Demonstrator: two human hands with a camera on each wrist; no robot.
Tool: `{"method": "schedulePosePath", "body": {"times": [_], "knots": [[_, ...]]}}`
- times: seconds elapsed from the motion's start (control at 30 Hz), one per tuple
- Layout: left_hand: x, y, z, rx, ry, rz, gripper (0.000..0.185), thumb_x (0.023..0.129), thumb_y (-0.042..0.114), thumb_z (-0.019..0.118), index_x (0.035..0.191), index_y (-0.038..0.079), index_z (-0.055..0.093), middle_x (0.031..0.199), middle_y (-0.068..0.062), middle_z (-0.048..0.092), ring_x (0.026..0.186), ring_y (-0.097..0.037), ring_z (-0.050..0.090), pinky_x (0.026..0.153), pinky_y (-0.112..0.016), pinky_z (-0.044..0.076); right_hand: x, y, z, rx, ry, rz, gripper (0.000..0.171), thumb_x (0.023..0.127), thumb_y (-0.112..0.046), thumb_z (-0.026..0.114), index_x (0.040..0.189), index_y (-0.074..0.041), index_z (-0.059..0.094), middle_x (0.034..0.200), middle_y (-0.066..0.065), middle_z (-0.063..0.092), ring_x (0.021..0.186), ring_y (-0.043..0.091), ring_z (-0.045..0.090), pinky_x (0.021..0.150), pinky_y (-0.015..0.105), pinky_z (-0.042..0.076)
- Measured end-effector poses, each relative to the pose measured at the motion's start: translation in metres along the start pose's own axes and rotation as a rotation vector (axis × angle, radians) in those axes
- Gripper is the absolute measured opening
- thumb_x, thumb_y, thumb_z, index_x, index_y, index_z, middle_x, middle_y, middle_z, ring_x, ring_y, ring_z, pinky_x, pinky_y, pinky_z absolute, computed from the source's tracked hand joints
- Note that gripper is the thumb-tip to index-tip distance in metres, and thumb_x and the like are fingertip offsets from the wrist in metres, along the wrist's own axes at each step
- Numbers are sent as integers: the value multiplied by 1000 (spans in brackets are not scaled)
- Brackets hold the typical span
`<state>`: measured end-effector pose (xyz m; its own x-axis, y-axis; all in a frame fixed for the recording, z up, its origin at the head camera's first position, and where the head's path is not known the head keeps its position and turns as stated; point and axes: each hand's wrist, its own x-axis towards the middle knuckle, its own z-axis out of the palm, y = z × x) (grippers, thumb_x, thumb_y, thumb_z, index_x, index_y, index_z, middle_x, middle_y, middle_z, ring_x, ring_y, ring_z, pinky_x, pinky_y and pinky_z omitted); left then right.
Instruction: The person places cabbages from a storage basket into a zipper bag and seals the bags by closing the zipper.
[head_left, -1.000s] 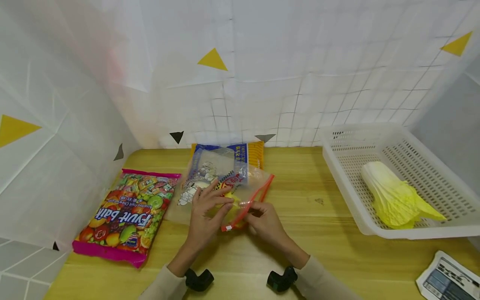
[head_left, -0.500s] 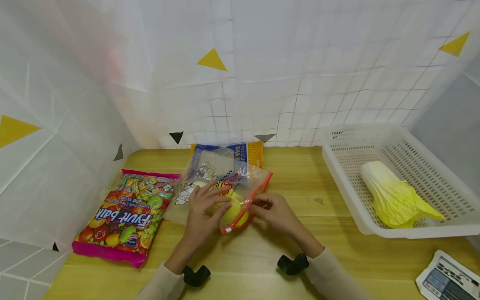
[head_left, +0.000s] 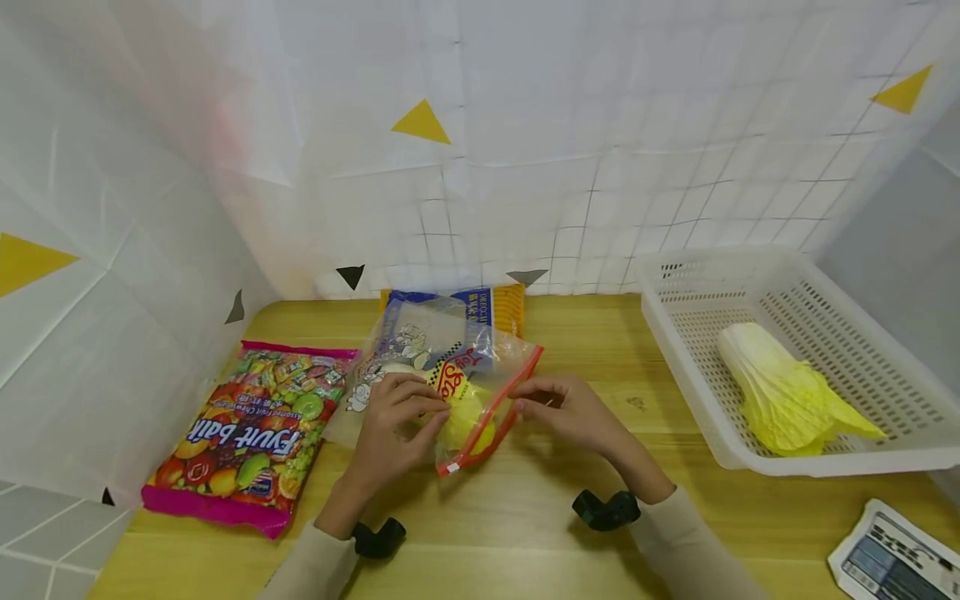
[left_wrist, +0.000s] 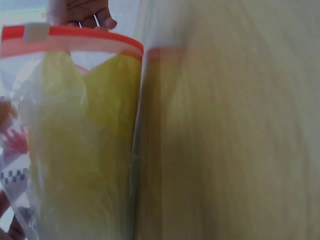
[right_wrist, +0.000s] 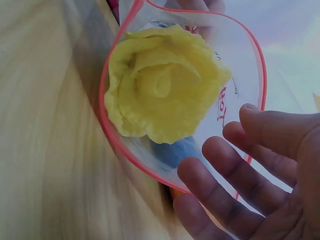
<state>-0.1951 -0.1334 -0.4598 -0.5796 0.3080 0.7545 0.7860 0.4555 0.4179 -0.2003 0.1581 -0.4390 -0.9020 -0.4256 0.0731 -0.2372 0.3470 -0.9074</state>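
Wooden table (head_left: 675, 517) — both hands' fingers pinching zip bag (head_left: 450, 375) with yellow cabbage (right_wrist: 162, 87) inside.

A: What sort of place is this?

B: A staged tabletop booth, not a lived-in kitchen. White sheeting (head_left: 525, 125) printed with tile lines and yellow triangles is hung as walls round a wooden table (head_left: 525, 517).

A: And the groceries?

B: A Fruit Ball candy bag (head_left: 251, 433), and a napa cabbage (head_left: 787, 392) in a white perforated basket (head_left: 675, 333).
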Motion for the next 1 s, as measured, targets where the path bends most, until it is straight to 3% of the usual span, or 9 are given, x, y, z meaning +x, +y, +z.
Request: {"method": "schedulePosePath", "body": {"times": [0.13, 0.4, 0.57, 0.67, 0.8, 1.0], "knots": [[1, 1, 0, -45, 25, -34, 3, 86, 15, 81, 89, 15, 82, 90, -1, 74, 96, -22, 58, 93, -42, 39, 0, -1, -4, -11, 9, 11, 26, 101, -20, 65, 119, -4, 74, 110, 18, 75, 92, 28, 71, 74, 26, 57], [2, 5, -2, -90, 53, -120, 4, 84, 12, 83, 88, 12, 81, 82, -2, 61, 85, -18, 49, 83, -35, 36, -6, -11, -20, -36, 48, 40, 28, 101, -23, 65, 122, -5, 72, 106, 18, 75, 96, 38, 70, 80, 40, 59], [2, 7, -1, -92, 61, -163, 4, 86, 13, 82, 88, 10, 81, 72, -4, 50, 79, -14, 40, 76, -29, 32, -14, -20, -38, -130, 84, 21, 24, 101, -26, 64, 120, -13, 74, 105, 6, 76, 89, 21, 71, 75, 31, 57], [2, 8, 0, -84, 63, -184, 4, 84, 10, 83, 88, 11, 81, 68, -3, 46, 78, -13, 38, 73, -27, 31, -22, -26, -55, -202, 105, -26, 23, 102, -24, 63, 119, -14, 74, 110, 5, 76, 86, 11, 69, 73, 28, 56], [2, 8, 0, -76, 66, -201, 5, 83, 10, 84, 87, 11, 81, 66, -1, 47, 76, -12, 38, 71, -26, 31, -31, -42, -82, -350, 119, -78, 22, 102, -23, 64, 119, -13, 74, 110, 5, 76, 86, 9, 68, 73, 27, 56], [3, 9, -1, -90, 70, -204, 6, 84, 8, 83, 87, 12, 81, 72, 1, 59, 78, -14, 46, 73, -24, 36, -49, -64, -141, -565, 83, -48, 24, 101, -24, 65, 122, -15, 73, 102, -2, 76, 82, 6, 67, 70, 25, 55]]}}
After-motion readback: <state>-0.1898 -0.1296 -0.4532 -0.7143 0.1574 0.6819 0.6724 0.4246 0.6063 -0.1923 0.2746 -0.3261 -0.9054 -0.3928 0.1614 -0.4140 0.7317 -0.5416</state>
